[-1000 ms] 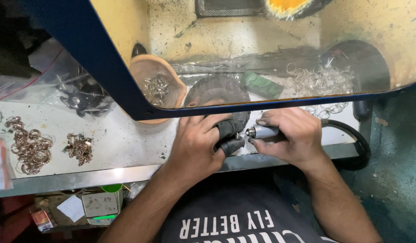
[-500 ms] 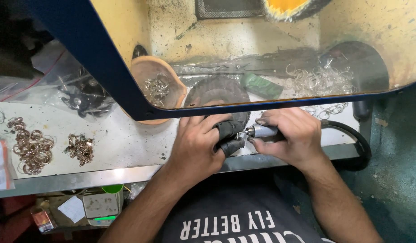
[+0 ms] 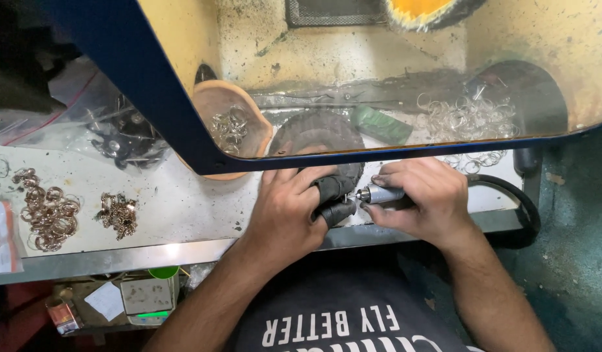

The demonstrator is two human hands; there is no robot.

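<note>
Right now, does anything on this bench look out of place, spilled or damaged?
Nothing looks spilled or broken. The left hand, its fingertips in black covers, pinches something too small to make out against the rotary handpiece gripped by the right hand. Rings sit in loose heaps on the worktop, the box wall is grimy, which seems ordinary wear.
</note>
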